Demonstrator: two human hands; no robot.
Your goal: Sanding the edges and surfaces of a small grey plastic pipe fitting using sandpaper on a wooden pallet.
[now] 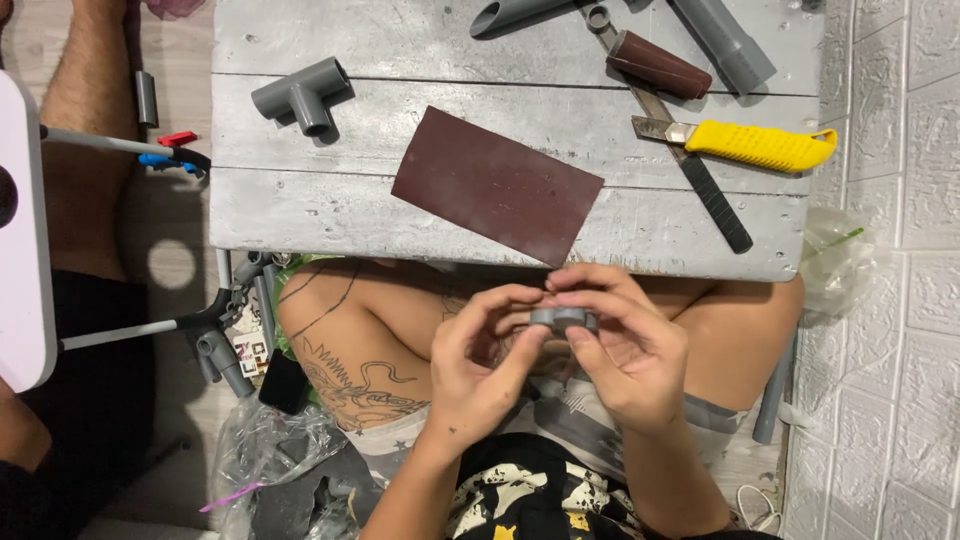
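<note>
Both of my hands meet over my lap, just below the near edge of the grey wooden table (300, 215). My left hand (480, 365) and my right hand (625, 350) together pinch a short grey ring of pipe (563, 318) between fingertips and thumbs. A dark brown sheet of sandpaper (497, 185) lies flat on the table right above my hands.
On the table are a grey tee fitting (302, 95), a yellow-handled utility knife (760, 146), a black-handled tool (715, 200), a roll of sandpaper (658, 65) and grey pipes (725, 40). Pipe fittings (225, 360) and plastic bags (265, 455) lie on the floor at left. Another person's leg (90, 110) is at far left.
</note>
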